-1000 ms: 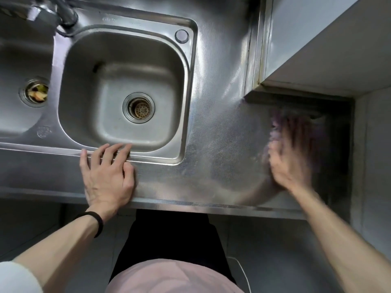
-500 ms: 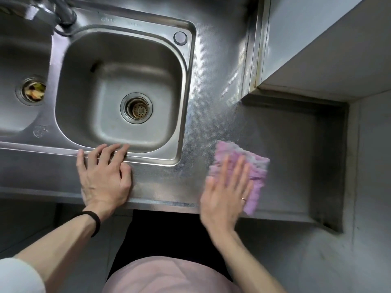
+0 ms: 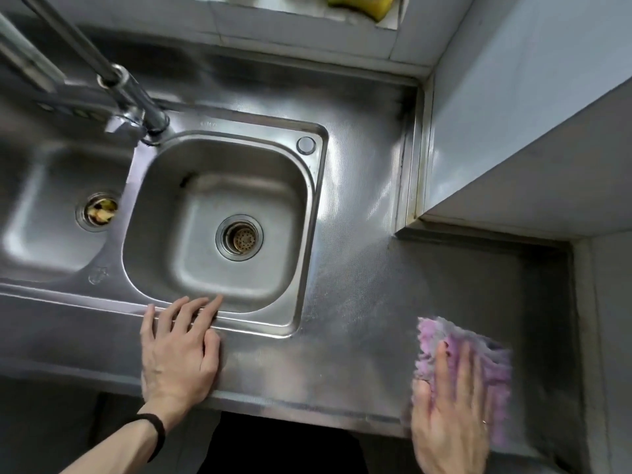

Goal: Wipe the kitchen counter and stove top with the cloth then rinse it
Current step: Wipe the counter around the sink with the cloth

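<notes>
Cloth [image 3: 496, 371], pink and purple, fuzzy, spread flat on the steel counter [image 3: 359, 302] near the front edge, at the right end, well apart from the sink [image 3: 314, 206]. Far corner and right side blurred. Pressed down under the right hand [image 3: 448, 422]: palm down, fingers [image 3: 444, 364] straight and slightly spread across the near half of the fabric, nothing curled around it, heel of the hand past the counter's front edge. Thin ring [image 3: 484, 421] on one finger.

Left hand [image 3: 178, 357] flat on the counter too, palm down, fingers straight and close together, holding nothing, fingertips reaching over the front rim of the right basin [image 3: 154, 217]. Black band [image 3: 155, 429] round that wrist.

Right basin of brushed steel, with a round strainer [image 3: 239, 237] in the middle of its floor and a small round cap [image 3: 305, 145] on the rim at the far right corner. Left basin [image 3: 41, 217] beside it, partly cut off by the frame, with yellowish scraps in its drain [image 3: 99, 210]. Faucet [image 3: 136, 97] rising between the two basins at the back, slanting up to the left.

Right of the counter, a grey boxed-in wall [image 3: 530, 114] jutting forward, the cloth lying in the recess in front of it. On the tiled ledge [image 3: 273, 8] at the far top, something yellow [image 3: 362, 3], cut by the frame, too little visible to name.
</notes>
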### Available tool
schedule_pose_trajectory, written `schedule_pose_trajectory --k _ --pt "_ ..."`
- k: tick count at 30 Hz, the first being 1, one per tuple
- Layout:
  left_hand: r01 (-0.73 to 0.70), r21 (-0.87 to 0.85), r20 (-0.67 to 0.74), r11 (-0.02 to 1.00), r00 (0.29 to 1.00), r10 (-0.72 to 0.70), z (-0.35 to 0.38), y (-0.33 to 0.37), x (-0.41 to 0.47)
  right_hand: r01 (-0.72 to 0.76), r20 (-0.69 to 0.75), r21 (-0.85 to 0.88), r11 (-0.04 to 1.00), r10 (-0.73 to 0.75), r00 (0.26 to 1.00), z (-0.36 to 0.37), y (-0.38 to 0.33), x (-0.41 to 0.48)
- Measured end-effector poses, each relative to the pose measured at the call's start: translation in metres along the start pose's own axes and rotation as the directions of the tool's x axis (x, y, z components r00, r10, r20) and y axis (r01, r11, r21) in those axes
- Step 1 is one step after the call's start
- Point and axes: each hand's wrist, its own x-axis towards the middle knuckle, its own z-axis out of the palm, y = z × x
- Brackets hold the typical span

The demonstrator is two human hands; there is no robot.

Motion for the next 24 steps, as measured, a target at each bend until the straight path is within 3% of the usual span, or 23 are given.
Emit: schedule_pose_trajectory --k 3,5,8,11,12,13,15,18,24 --pt "0.006 -0.028 -0.015 1.0 1.0 -0.006 0.003 0.0 0.0 -0.218 -0.103 0.015 0.976 0.218 0.97 -0.017 0.018 0.021" --pt "0.003 -0.039 -0.05 0.999 0.999 -0.005 0.004 0.0 0.002 -0.091 -0.093 -0.018 0.996 0.089 0.992 -0.034 0.005 0.023" --pt "0.002 -0.043 -0.146 0.999 0.989 -0.009 0.005 0.001 0.004 0.141 -0.038 -0.205 0.968 -0.152 0.988 -0.035 -0.032 0.033" --pt "0.016 -0.03 -0.241 0.999 0.97 -0.023 0.005 0.005 0.008 0.315 -0.049 -0.463 0.828 -0.378 0.924 -0.018 -0.07 0.039" --pt "0.025 -0.025 -0.257 0.999 0.966 -0.031 0.007 0.006 0.009 0.395 0.028 -0.494 0.774 -0.441 0.897 -0.01 -0.083 0.046" --pt "0.037 -0.022 -0.266 0.999 0.963 -0.041 0.008 0.006 0.011 0.457 0.074 -0.449 0.768 -0.478 0.875 -0.002 -0.097 0.059" --pt "0.047 -0.013 -0.264 0.999 0.963 -0.049 0.013 0.005 0.013 0.439 -0.006 -0.239 0.866 -0.454 0.891 0.012 -0.131 0.083" --pt "0.051 -0.019 -0.232 0.999 0.971 -0.054 0.019 0.0 0.015 0.423 0.048 0.014 0.906 -0.423 0.905 0.027 -0.163 0.133" --pt "0.073 -0.198 -0.11 0.977 0.989 -0.096 -0.001 0.003 0.029 0.307 0.113 0.051 0.95 -0.311 0.944 0.032 -0.208 0.272"
